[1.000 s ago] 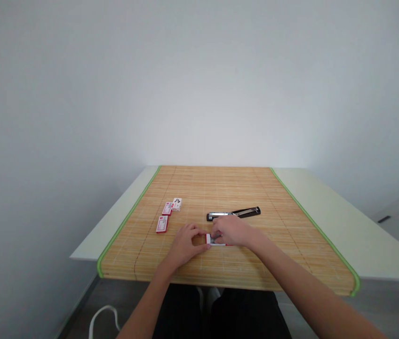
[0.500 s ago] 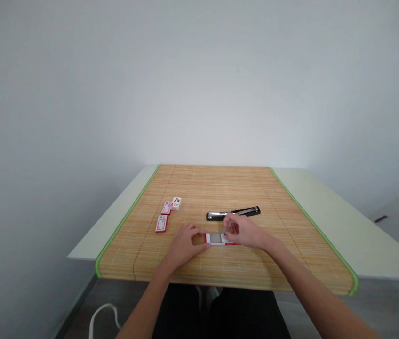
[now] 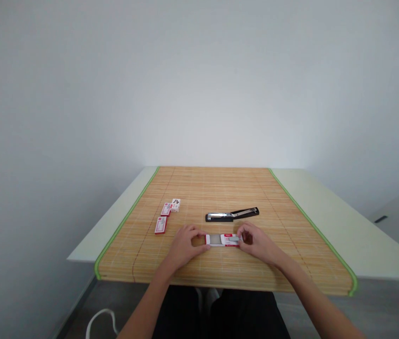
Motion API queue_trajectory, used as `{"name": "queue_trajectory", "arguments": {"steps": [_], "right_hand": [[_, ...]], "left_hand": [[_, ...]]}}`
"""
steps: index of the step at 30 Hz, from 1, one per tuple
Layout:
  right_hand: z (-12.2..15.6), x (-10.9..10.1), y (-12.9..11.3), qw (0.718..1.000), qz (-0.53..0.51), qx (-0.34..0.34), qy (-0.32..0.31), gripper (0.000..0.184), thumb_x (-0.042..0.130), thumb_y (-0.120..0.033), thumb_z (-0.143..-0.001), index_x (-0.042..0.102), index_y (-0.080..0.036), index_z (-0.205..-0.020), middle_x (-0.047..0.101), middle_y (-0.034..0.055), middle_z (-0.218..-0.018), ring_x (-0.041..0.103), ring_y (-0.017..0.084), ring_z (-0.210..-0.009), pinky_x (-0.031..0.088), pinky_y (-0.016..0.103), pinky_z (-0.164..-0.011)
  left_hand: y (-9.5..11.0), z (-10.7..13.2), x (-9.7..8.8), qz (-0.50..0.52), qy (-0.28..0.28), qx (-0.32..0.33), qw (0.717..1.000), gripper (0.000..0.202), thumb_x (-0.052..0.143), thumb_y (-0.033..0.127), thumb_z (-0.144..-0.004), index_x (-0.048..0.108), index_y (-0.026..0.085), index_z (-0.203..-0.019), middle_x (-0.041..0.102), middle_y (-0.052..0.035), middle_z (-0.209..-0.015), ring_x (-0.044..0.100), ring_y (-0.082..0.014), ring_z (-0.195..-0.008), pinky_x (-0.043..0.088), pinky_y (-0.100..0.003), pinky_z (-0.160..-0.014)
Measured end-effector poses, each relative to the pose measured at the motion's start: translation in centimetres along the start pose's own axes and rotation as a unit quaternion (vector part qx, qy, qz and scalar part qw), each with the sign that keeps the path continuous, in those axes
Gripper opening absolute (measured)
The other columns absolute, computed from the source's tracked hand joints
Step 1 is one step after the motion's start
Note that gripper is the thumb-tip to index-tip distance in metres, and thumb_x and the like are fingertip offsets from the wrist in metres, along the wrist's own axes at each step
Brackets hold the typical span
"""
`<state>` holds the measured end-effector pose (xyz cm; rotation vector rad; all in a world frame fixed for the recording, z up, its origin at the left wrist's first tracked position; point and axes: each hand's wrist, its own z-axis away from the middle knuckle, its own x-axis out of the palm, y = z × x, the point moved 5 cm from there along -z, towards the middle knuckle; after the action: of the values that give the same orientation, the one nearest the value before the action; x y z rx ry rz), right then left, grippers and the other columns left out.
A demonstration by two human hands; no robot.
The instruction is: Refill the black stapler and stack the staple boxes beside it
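A small red-and-white staple box lies slid open on the bamboo mat, its inner tray showing grey staples. My left hand pinches the tray's left end with closed fingers. My right hand pinches the box sleeve at its right end. Just behind them lies a black stapler, swung open flat.
Two red staple boxes and a white one lie at the mat's left. The mat covers a pale table against a white wall. A white cable loops on the floor below.
My right hand moved from over the box to its right end, sliding the sleeve rightward and uncovering the tray of staples. The left hand stayed put.
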<state>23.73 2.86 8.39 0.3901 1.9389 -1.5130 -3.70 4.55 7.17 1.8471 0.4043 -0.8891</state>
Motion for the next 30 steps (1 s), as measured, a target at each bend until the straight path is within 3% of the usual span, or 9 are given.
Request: {"name": "queue_trajectory", "arguments": {"steps": [7, 14, 21, 26, 30], "right_hand": [[-0.1, 1.5, 0.1, 0.999, -0.051, 0.019, 0.0, 0.009, 0.067, -0.021, -0.08, 0.063, -0.022, -0.087, 0.063, 0.0019, -0.093, 0.058, 0.015, -0.072, 0.049, 0.028, -0.065], [-0.5, 2.9, -0.8, 0.998, -0.063, 0.011, 0.013, 0.008, 0.07, -0.022, -0.08, 0.065, -0.021, -0.085, 0.059, 0.0043, -0.104, 0.059, 0.014, -0.076, 0.052, 0.028, -0.067], [-0.9, 3.8, -0.9, 0.998, -0.058, 0.013, -0.002, 0.01, 0.071, -0.023, -0.08, 0.066, -0.021, -0.088, 0.059, 0.0034, -0.104, 0.058, 0.013, -0.073, 0.052, 0.028, -0.066], [-0.8, 3.0, -1.2, 0.998, -0.062, -0.014, 0.005, 0.01, 0.07, -0.023, -0.081, 0.066, -0.022, -0.09, 0.059, 0.0032, -0.104, 0.059, 0.015, -0.079, 0.052, 0.029, -0.069], [-1.9, 0.8, -2.0, 0.999, -0.023, -0.029, 0.03, 0.011, 0.07, -0.02, -0.08, 0.068, -0.022, -0.091, 0.057, 0.0044, -0.109, 0.058, 0.016, -0.085, 0.051, 0.029, -0.072]], "left_hand": [[1.4, -0.7, 1.2, -0.025, -0.015, -0.002, 1.0, 0.039, 0.08, 0.059, -0.077, 0.078, 0.036, -0.109, 0.068, -0.0019, -0.1, 0.058, -0.0262, -0.101, 0.04, -0.039, -0.092], [1.1, -1.0, 1.6, -0.034, -0.026, 0.003, 0.999, 0.04, 0.08, 0.06, -0.077, 0.077, 0.041, -0.112, 0.069, -0.0007, -0.097, 0.059, -0.0255, -0.099, 0.039, -0.039, -0.091], [1.3, -1.5, 1.7, 0.0, -0.034, 0.002, 0.999, 0.039, 0.084, 0.058, -0.072, 0.079, 0.034, -0.103, 0.073, -0.0003, -0.091, 0.062, -0.0261, -0.095, 0.04, -0.038, -0.088], [0.6, -1.6, 1.9, 0.059, -0.018, -0.007, 0.998, 0.048, 0.081, 0.057, -0.075, 0.074, 0.031, -0.115, 0.073, 0.0006, -0.092, 0.064, -0.0224, -0.09, 0.045, -0.036, -0.085], [-1.2, -2.8, 1.7, 0.085, 0.059, -0.065, 0.993, 0.037, 0.066, 0.051, -0.091, 0.069, 0.025, -0.118, 0.07, -0.0023, -0.099, 0.063, -0.0198, -0.089, 0.049, -0.034, -0.083]]}}
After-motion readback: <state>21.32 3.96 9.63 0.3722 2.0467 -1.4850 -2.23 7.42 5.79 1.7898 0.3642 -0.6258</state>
